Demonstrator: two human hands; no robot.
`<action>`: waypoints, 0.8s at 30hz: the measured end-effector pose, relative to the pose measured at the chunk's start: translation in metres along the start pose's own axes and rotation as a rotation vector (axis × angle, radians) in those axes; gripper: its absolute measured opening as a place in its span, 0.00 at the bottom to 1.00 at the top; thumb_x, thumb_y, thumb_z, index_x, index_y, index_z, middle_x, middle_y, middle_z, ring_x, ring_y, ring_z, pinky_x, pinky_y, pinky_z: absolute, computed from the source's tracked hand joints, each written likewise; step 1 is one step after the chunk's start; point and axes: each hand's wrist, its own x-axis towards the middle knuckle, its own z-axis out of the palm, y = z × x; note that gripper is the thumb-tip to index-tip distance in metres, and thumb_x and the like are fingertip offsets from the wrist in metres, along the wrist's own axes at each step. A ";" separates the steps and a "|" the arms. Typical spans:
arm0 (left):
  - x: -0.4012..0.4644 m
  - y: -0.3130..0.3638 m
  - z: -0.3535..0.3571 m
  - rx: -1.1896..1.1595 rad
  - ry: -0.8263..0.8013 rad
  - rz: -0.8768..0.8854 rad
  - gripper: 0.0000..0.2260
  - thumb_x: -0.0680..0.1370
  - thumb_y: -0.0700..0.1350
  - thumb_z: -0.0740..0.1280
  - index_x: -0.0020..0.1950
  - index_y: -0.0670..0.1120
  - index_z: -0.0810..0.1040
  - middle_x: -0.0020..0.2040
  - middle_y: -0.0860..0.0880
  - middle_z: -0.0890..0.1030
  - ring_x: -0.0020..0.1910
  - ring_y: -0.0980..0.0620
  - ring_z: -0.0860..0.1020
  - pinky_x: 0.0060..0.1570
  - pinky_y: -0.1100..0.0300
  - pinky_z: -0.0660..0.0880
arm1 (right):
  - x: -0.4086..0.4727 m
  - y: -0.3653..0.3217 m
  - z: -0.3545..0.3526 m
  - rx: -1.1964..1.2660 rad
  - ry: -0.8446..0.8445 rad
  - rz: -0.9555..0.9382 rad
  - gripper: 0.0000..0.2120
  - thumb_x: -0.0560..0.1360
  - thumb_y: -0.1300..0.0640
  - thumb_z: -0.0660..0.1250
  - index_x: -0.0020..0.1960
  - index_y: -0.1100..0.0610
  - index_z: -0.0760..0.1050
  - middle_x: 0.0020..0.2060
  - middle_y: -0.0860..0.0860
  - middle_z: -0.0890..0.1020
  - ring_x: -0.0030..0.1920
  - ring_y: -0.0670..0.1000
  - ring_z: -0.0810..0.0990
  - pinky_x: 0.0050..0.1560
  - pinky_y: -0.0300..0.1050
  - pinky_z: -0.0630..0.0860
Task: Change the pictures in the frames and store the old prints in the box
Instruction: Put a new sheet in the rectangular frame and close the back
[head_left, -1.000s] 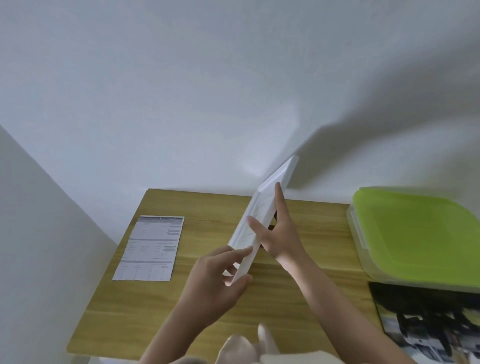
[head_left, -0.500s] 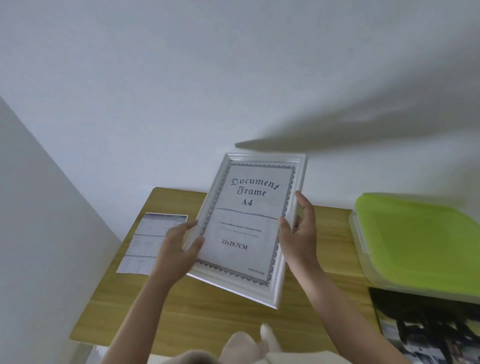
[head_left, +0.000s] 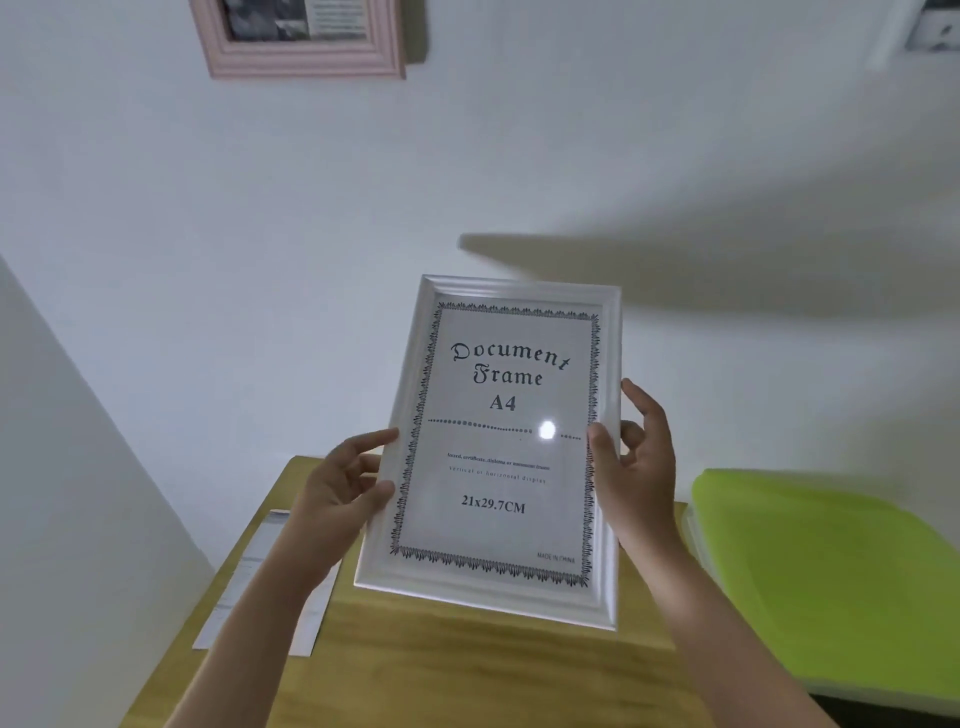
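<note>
Both hands, left hand and right hand, grasp the white frame by its sides, mid-picture, above the wooden bench. On the white wall, a pink frame hangs at upper left.

Blocked on the right by the green-lidded box at the wooden table edge. Hemmed in left by a side wall. Open above, below the pink frame.
</note>
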 end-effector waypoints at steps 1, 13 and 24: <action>0.007 0.009 0.004 0.009 0.006 0.030 0.21 0.75 0.29 0.65 0.61 0.51 0.75 0.45 0.42 0.80 0.40 0.51 0.80 0.41 0.59 0.80 | 0.009 -0.006 -0.002 -0.005 0.008 -0.037 0.22 0.76 0.60 0.65 0.66 0.44 0.66 0.38 0.55 0.80 0.31 0.51 0.75 0.33 0.44 0.73; 0.097 0.122 0.039 0.067 0.062 0.433 0.25 0.68 0.41 0.68 0.61 0.63 0.74 0.43 0.43 0.82 0.39 0.48 0.79 0.45 0.56 0.78 | 0.135 -0.105 -0.022 0.072 0.151 -0.438 0.24 0.75 0.61 0.67 0.62 0.36 0.68 0.40 0.55 0.82 0.37 0.52 0.81 0.37 0.43 0.76; 0.173 0.202 0.072 0.178 0.124 0.667 0.27 0.73 0.32 0.66 0.60 0.63 0.70 0.41 0.46 0.82 0.39 0.49 0.79 0.45 0.60 0.78 | 0.232 -0.167 -0.039 0.107 0.206 -0.653 0.26 0.74 0.60 0.70 0.61 0.35 0.68 0.42 0.61 0.81 0.39 0.53 0.79 0.38 0.36 0.75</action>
